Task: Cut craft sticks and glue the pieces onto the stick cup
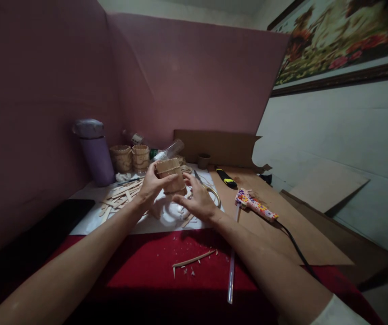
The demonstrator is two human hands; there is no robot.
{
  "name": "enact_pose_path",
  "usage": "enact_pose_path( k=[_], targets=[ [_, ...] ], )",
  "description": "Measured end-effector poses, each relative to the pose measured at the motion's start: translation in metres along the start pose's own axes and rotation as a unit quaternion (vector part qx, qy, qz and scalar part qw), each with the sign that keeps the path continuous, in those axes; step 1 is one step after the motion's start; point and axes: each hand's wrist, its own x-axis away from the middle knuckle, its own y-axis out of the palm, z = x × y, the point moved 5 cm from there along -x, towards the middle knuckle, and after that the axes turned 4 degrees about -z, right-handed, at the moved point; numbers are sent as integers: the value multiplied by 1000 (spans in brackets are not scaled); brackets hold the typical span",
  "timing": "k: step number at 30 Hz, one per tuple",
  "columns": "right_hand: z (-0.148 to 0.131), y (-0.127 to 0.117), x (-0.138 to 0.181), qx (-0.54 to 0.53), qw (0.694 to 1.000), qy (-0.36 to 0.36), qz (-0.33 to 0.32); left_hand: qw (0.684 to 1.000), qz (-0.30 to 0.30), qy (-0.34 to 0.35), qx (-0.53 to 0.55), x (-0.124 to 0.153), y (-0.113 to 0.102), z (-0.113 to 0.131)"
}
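A small tan cup covered in wooden craft sticks [170, 174] is held tilted above the white paper, its rim toward the back. My left hand [151, 185] grips its left side, thumb along the near face. My right hand [197, 198] curls around its right and lower side, fingertips touching it. Below and to the left lies a loose pile of craft sticks [121, 198]. Scissors with a gold handle [214, 194] lie just past my right hand, partly hidden by it.
A purple tumbler [97, 160] stands at left beside two stick-covered cups, a near one [140, 159] and another [121, 159]. On the cardboard at right lie a yellow-black utility knife [226, 178] and a floral glue gun [254, 205] with a long glue stick [231, 275] and a cord.
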Motion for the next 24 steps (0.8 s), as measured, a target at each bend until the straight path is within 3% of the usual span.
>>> enact_pose_path(
  k=[7, 11, 14, 17, 24],
  targets=[
    [7, 10, 2, -58, 996, 61, -33, 999, 28, -15, -3, 8, 14, -1],
    [10, 9, -2, -178, 982, 62, -25, 999, 7, -39, 24, 9, 17, 1],
    [8, 8, -4, -312, 945, 91, -36, 997, -7, -49, 61, 6, 12, 3],
    [-1, 7, -2, -406, 904, 107, -86, 994, -29, -40, 95, 4, 8, 8],
    [-9, 9, 9, -487, 840, 135, -195, 969, -161, -66, 173, 14, 21, 20]
  ],
)
